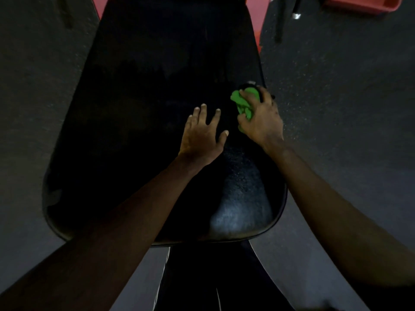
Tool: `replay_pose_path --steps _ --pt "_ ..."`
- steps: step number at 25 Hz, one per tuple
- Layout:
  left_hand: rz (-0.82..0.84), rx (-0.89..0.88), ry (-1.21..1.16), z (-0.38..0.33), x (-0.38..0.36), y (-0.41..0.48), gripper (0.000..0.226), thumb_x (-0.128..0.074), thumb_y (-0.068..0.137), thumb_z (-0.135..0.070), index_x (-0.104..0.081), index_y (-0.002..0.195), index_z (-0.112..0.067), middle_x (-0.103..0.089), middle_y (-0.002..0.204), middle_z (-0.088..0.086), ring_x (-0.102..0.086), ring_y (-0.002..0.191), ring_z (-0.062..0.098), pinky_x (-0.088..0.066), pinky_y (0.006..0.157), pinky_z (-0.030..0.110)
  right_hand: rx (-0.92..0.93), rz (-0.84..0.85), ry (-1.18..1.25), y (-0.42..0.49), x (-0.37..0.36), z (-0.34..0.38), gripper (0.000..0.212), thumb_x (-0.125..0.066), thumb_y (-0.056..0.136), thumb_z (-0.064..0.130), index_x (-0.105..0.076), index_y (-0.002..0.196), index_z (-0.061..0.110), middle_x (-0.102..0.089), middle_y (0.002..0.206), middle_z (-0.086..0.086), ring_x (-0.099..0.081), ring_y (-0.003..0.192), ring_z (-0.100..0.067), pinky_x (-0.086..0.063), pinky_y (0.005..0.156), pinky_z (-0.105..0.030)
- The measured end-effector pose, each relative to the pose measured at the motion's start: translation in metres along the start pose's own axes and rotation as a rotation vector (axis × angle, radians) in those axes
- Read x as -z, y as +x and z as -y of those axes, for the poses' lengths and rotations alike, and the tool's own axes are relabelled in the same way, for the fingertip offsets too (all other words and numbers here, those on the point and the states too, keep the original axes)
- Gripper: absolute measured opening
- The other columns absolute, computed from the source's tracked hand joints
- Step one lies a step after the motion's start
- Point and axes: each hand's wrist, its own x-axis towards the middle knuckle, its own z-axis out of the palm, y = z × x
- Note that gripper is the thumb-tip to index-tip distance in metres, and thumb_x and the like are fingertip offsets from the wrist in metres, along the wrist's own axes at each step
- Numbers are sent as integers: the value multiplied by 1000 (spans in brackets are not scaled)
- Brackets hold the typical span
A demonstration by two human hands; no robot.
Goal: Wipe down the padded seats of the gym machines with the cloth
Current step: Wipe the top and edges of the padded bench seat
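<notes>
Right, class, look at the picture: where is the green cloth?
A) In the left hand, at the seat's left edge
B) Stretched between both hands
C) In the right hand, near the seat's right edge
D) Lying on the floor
C: the right hand grips the bunched green cloth near the right edge of the black padded seat, while the left hand rests flat on the seat, fingers spread.

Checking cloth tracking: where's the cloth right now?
Head view: the cloth is bunched in the right hand at the right edge of the seat, just right of the left hand, which lies flat on it.
</notes>
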Motion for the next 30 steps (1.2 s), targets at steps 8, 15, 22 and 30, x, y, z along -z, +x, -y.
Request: replay_pose_path --steps 8,15,22,30 --pt "-2 -8 33 -18 -15 1 69 -39 98 -55 -26 157 -21 -18 163 22 -13 151 38 -12 123 49 -44 -43 -37 -83 1 -21 63 -63 87 34 -43 147 41 -24 160 1 -30 144 -32 -49 96 -54" --pt "-12 -12 56 -19 -12 3 71 -39 97 -58 -29 156 -21 -22 162 22 -17 150 39 -15 122 50 -97 -19 -27 43 -2 -7 58 -59 90 37 -44 147 39 -29 156 -3 -37 136 -36 -47 99 -54" --pt "-10 68 46 -32 -18 9 76 -44 93 -64 -30 154 -20 -20 161 23 -15 150 40 -13 122 53 122 7 23 -56 5 -37 60 -61 89 38 -43 146 46 -24 161 2 -36 142 -28 -48 98 -51" --pt "-32 184 40 -49 -20 9 73 -44 93 -58 -30 154 -22 -20 162 21 -11 151 38 -7 123 53 171 36 27 37 1 -32 57 -61 89 34 -48 144 43 -29 160 2 -35 143 -28 -46 105 -50"
